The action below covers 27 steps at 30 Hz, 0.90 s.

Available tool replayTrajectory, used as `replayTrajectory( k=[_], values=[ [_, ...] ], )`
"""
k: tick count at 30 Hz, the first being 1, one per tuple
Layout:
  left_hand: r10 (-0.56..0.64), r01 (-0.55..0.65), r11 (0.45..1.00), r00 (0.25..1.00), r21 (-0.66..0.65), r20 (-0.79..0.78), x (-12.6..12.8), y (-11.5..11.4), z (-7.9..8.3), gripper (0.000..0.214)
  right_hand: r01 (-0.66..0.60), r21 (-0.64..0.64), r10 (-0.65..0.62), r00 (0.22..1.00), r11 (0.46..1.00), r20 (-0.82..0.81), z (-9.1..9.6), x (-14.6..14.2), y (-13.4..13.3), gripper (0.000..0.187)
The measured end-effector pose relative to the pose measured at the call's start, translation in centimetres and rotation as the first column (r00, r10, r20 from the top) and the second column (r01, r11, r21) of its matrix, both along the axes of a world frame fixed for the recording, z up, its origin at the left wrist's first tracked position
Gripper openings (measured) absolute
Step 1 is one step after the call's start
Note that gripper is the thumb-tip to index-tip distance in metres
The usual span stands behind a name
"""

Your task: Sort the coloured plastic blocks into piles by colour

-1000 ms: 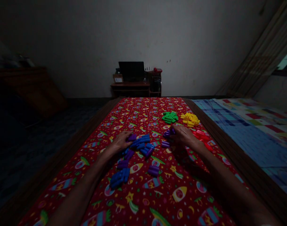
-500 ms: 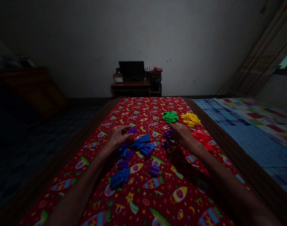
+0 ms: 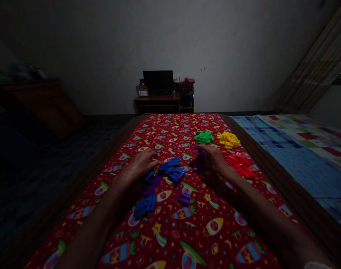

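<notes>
My left hand (image 3: 142, 163) hovers low over the left side of a loose group of blue and purple plastic pieces, thumb and forefinger apart with nothing visible between them. Under and beside it lie blue pieces (image 3: 173, 162), a purple piece (image 3: 156, 181) and a blue cluster (image 3: 145, 205) nearer to me. Across the cloth, my right hand (image 3: 213, 158) has its fingers closed on a purple piece (image 3: 200, 150), just above a small purple pile (image 3: 198, 168). A separate purple piece (image 3: 184, 198) rests between my forearms. Shadow hides part of both hands' undersides.
A red patterned cloth (image 3: 170, 246) covers the table. Green pieces (image 3: 204, 137), yellow pieces (image 3: 228, 140) and red pieces (image 3: 240, 165) lie in separate piles on the right. Beyond the table stands a desk with a monitor (image 3: 158, 82); a bed (image 3: 285, 160) is to the right.
The purple piece at my left fingertips is gone from there, and that hand's fingers have loosened. A purple piece now shows at my right fingertips. The view has shifted slightly.
</notes>
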<state>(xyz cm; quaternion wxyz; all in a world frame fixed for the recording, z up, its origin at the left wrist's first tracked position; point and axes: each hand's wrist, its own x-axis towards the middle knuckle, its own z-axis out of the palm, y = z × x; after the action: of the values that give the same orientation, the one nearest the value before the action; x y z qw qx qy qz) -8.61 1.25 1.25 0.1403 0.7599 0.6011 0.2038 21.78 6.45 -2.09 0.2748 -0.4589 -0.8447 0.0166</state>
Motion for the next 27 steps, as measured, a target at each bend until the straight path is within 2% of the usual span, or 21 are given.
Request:
replayTrajectory(
  k=[2,4,7,10,13,16,19,20,22,24,26,27],
  values=[
    [0.06,-0.067,0.994,0.995,-0.084,-0.085,-2.1,0.4,-0.5,0.026,0.096,-0.025,-0.095,0.994,0.995,0.053,-0.4,1.2,1.2,0.025],
    [0.064,-0.083,0.981,0.991,-0.175,-0.114,-3.2,0.7,-1.5,0.025,0.129,-0.055,-0.124,0.988,0.99,0.096,-0.9,2.0,1.8,0.025],
    [0.066,-0.094,0.976,0.987,-0.195,-0.144,-3.3,1.1,-2.6,0.021,0.065,-0.063,-0.059,0.994,0.996,0.096,-1.3,2.3,2.0,0.029],
    [0.103,-0.126,0.979,0.984,-0.162,-0.147,-2.8,1.5,-2.4,0.018,0.012,-0.013,-0.011,1.0,1.0,0.023,-0.7,1.9,1.6,0.033],
    [0.142,-0.14,0.985,0.99,-0.1,0.009,-1.3,1.4,-1.3,0.024,-0.074,0.013,0.075,0.993,0.997,-0.091,0.2,0.6,0.2,0.03],
    [0.059,-0.022,0.99,0.96,-0.136,0.274,1.5,0.5,-0.6,0.034,-0.314,0.031,0.315,0.934,0.949,-0.168,0.8,-1.7,-2.3,0.03],
    [-0.016,0.134,0.963,0.893,-0.234,0.449,4.5,-0.5,-1.0,0.037,-0.504,0.058,0.507,0.855,0.862,-0.112,0.8,-3.9,-4.7,0.037],
    [-0.026,0.174,0.949,0.876,-0.264,0.482,5.0,-0.8,-1.2,0.036,-0.524,0.059,0.528,0.845,0.849,-0.082,0.7,-4.3,-5.1,0.035],
    [-0.037,0.217,0.928,0.863,-0.303,0.504,5.3,-1.1,-1.3,0.036,-0.512,0.052,0.514,0.857,0.857,-0.038,0.5,-4.5,-5.3,0.03],
    [-0.058,0.187,0.938,0.914,-0.291,0.402,4.5,-1.2,-1.0,0.036,-0.438,0.055,0.44,0.897,0.897,-0.028,0.4,-3.7,-4.5,0.024],
    [-0.072,0.105,0.964,0.988,-0.244,0.14,3.4,-1.5,-0.2,0.032,-0.312,0.069,0.316,0.948,0.948,-0.045,0.3,-2.2,-3.0,0.02],
    [-0.067,0.06,0.972,0.997,-0.227,-0.026,2.9,-1.7,0.2,0.029,-0.238,0.076,0.242,0.969,0.968,-0.054,0.3,-1.4,-2.2,0.019]
  ],
)
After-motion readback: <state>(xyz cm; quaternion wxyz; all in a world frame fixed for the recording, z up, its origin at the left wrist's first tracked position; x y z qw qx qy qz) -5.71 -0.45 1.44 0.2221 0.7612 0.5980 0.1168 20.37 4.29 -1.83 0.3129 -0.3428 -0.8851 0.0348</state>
